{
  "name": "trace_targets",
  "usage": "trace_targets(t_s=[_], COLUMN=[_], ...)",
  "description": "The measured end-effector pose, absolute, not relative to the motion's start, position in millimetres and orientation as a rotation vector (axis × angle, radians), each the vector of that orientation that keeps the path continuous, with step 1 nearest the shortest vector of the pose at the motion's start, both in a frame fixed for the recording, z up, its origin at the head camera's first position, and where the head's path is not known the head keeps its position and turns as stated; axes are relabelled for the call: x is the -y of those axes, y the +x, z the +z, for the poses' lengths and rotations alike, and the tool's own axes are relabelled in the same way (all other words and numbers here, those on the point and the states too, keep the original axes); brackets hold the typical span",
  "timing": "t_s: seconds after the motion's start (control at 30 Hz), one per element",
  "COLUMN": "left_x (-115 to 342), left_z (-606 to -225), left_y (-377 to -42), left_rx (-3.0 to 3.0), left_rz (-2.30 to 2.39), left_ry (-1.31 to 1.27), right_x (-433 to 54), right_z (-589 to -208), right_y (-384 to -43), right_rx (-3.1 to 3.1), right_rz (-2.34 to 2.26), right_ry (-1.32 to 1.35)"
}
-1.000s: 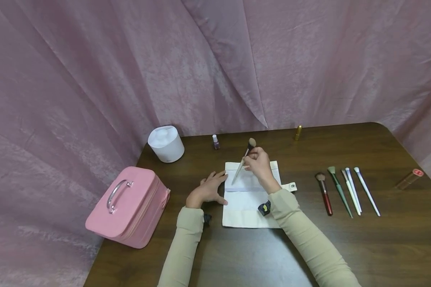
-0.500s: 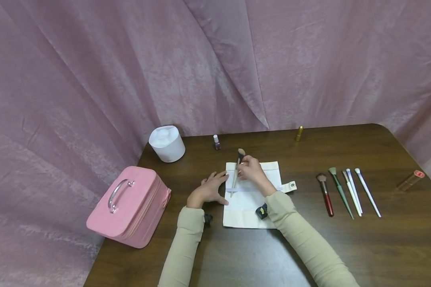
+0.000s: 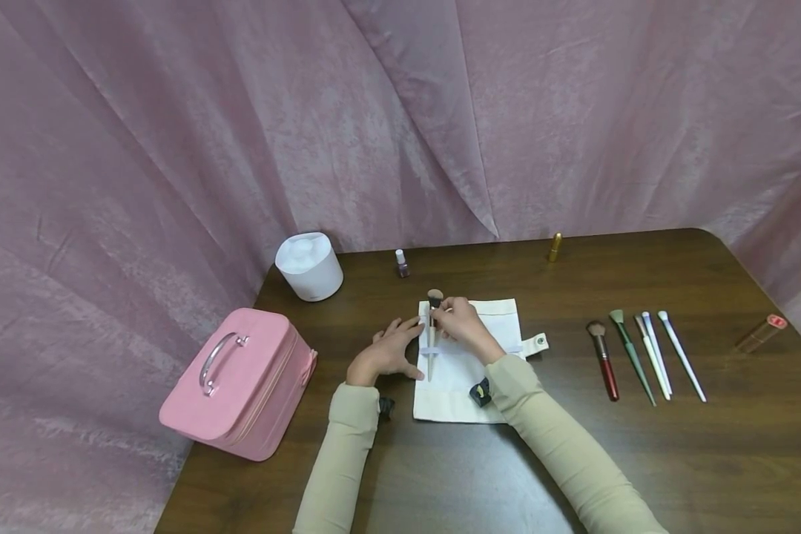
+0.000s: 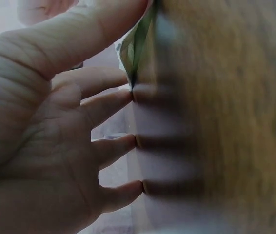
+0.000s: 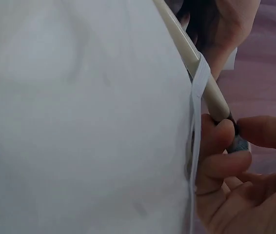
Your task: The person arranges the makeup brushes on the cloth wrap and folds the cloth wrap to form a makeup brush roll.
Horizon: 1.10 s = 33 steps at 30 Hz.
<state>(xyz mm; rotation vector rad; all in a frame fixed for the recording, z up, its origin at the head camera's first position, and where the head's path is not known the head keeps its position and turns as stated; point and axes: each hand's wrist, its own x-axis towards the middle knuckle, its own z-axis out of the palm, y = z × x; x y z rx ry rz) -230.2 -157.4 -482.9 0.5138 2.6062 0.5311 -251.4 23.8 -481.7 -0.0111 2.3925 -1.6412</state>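
In the head view, a white brush roll (image 3: 440,406) lies spread on the table, with an elastic band (image 5: 195,131) across it. My right hand (image 3: 463,328) pinches a makeup brush (image 3: 431,363) near its dark ferrule, the fluffy head pointing away from me. The brush's pale handle (image 5: 179,39) passes under the band in the right wrist view, along the roll's left side. My left hand (image 3: 389,354) rests at the roll's left edge, fingers spread and thumb on the fabric. Its fingertips touch the wooden table in the left wrist view.
Right of the roll lie a red-handled brush (image 3: 604,361), a green brush (image 3: 632,356) and several pale brushes (image 3: 682,357). A pink case (image 3: 240,382) stands at left. Behind are a white round container (image 3: 309,268), a nail polish bottle (image 3: 402,265) and a gold tube (image 3: 555,248). A brown tube (image 3: 761,334) lies far right.
My right hand has moved left and toward me with the brush, whose handle has slid under the band and straightened along the roll. The left hand has stayed in place.
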Motion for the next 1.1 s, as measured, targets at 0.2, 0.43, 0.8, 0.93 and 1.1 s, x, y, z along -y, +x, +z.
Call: trace_targets(t_s=[0.2, 0.43, 0.8, 0.93, 1.1], left_x=[158.0, 157.8, 156.4, 157.3, 158.3], left_z=[-482.7, -482.0, -478.4, -477.7, -477.6], left_y=[-230.2, -229.9, -228.1, -227.9, -227.9], left_rx=[-2.615, -2.610, -2.603, -2.607, -2.601], left_rz=[0.513, 0.546, 0.560, 0.555, 0.558], left_ry=[0.510, 0.536, 0.515, 0.511, 0.509], right_x=[-21.8, -22.1, -21.7, -21.5, -20.4], right_z=[-480.9, -480.6, -475.7, -476.7, -479.2], right_y=[-249.9, -249.0, -241.5, -240.2, -239.4], right_rx=[-2.502, -2.550, -2.528, -2.551, -2.565], right_rz=[-1.489, -1.327, -1.200, -1.159, -1.093], right_ry=[0.026, 0.032, -0.109, -0.148, -0.166])
